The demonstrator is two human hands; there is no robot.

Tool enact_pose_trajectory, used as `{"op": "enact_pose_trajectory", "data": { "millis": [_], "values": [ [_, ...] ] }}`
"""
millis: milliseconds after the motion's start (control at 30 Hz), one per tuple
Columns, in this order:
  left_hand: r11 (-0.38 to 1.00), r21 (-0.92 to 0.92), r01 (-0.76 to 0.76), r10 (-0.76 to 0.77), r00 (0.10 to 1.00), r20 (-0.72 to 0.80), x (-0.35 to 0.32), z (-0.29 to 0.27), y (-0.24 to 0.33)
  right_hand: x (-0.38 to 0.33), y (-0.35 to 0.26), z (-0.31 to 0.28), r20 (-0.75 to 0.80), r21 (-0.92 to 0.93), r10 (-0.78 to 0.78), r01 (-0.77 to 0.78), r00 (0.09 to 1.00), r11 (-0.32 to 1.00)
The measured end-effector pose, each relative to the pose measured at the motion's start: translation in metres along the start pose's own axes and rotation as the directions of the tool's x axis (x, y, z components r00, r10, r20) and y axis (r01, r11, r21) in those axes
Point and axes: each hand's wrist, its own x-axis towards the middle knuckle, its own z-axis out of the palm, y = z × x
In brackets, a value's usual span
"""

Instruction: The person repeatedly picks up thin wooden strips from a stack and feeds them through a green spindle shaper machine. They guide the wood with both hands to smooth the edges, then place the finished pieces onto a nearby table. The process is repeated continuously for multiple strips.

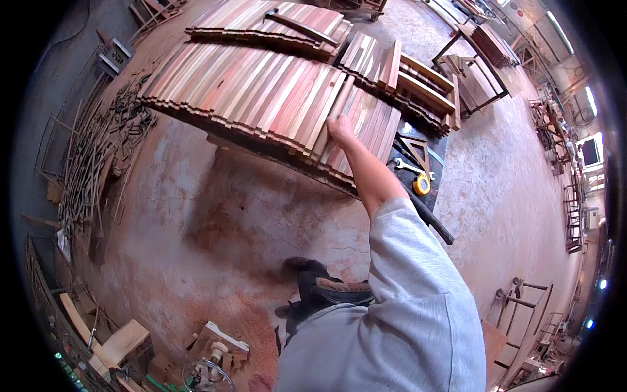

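Note:
My right hand (pixel 340 128) reaches forward to the near edge of a broad row of wooden strips (pixel 248 85) laid side by side. Its fingers are closed round the near end of one wooden strip (pixel 342 97), which lies slightly proud of its neighbours. The strips vary from pale cream to reddish brown, and their near ends form an uneven edge. To the right of my forearm, a yellow tape measure (pixel 422 185), a wrench (pixel 408 167) and a wooden triangle (pixel 416 151) rest on the dark tabletop (pixel 428 196). My left hand does not show.
A hammer (pixel 300 27) lies on the farther row of strips. Stacked wooden pieces (pixel 424 85) stand at the table's right end. Scrap sticks (pixel 111 137) are heaped on the floor at left. A handwheel (pixel 208 375) and wood blocks (pixel 124 340) are at lower left.

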Motion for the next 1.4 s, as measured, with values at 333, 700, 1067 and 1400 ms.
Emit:
{"op": "enact_pose_trajectory", "data": {
  "millis": [333, 700, 1067, 1400],
  "values": [
    [0.989, -0.073, -0.128, 0.100, 0.945, -0.310, -0.034, 0.026, -0.106, -0.036, -0.053, -0.002, 0.273, 0.335, -0.221, 0.123, 0.936, 0.934],
    [0.993, -0.033, 0.111, -0.091, 0.571, -0.816, -0.148, 0.076, -0.292, -0.470, -0.075, 0.064, 0.950, 0.279, -0.248, 0.156, -0.192, 0.947],
    [0.373, -0.713, -0.594, -0.857, 0.074, -0.510, -0.341, 0.025, -0.570, -0.685, -0.040, 0.000, 0.930, 0.151, 0.095, 0.606, -0.354, 0.781],
    [0.331, -0.678, -0.656, -0.939, -0.155, -0.308, -0.419, -0.106, -0.743, -0.776, -0.029, -0.067, 0.956, 0.168, 0.079, 0.749, -0.282, 0.641]
  ]
}}
